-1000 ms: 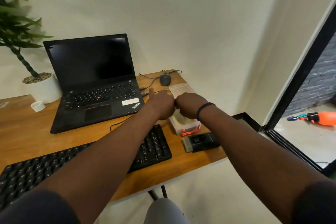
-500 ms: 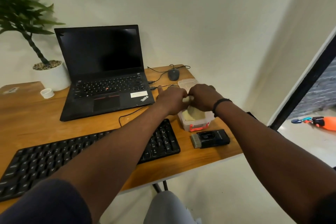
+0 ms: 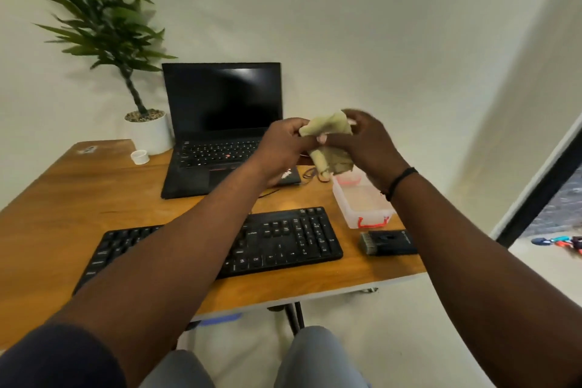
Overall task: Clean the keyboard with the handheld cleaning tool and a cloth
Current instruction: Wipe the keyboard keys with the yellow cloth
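Both hands are up in the air above the back of the wooden desk [image 3: 56,208], and they hold a crumpled, pale yellow-green cloth [image 3: 327,142] between them. The left hand [image 3: 283,145] has its fingers curled around the left end of the cloth. The right hand [image 3: 365,142] grips the right side, with its fingers bent over the top of the cloth; this hand is a bit blurry, so I cannot tell how each finger sits. A black band [image 3: 400,181] goes around the right wrist. Part of the cloth hangs down below the hands in a loose roll. Just under the hands sits a clear plastic box [image 3: 362,208] with red clips, and it has no lid on. In front of the box, near the desk's front edge, lies a black cleaning tool [image 3: 389,242] with a short brush at its left end. The black keyboard [image 3: 283,239] lies flat along the front of the desk, to the left of the tool, and the left arm crosses over its middle. Behind the keyboard stands an open black laptop [image 3: 220,123] with a dark screen. To the left of the laptop is a green plant in a white pot [image 3: 149,135], and a small white cup [image 3: 140,157] sits beside the pot.
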